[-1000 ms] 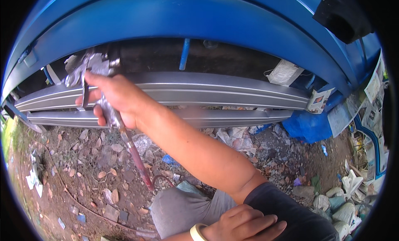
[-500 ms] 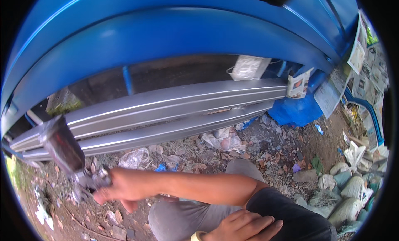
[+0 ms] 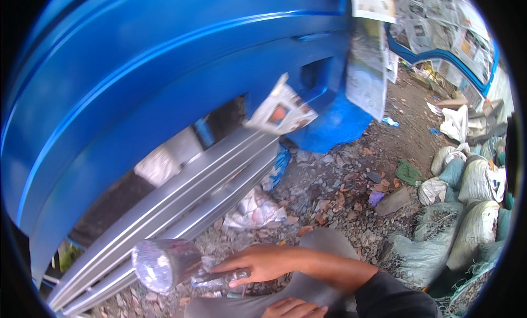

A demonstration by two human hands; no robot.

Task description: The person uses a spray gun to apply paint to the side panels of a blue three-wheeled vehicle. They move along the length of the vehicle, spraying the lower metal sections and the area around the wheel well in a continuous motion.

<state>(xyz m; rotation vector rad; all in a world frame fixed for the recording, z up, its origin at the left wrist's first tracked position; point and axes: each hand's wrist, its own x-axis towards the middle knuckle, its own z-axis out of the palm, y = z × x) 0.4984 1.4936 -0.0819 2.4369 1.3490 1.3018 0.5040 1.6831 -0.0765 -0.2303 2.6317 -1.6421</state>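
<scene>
The right hand's (image 3: pixel 263 265) grip curls around a shiny silver round-cupped spray gun (image 3: pixel 173 263) by the long grey metal bars (image 3: pixel 192 186), seemingly between sprays and needing aim next, but the left hand's (image 3: pixel 295 308) I can't tell.

The right hand (image 3: pixel 266 263) grips a cup-fed spray gun (image 3: pixel 178 263) in front of ribbed silver bars (image 3: pixel 203 175) beneath a blue vehicle body (image 3: pixel 164 65); newspaper (image 3: pixel 282 112) sits at the bars' far end, the left hand (image 3: pixel 293 308) shows at the lower edge, and filled sacks (image 3: pixel 475 230) lie at right
</scene>
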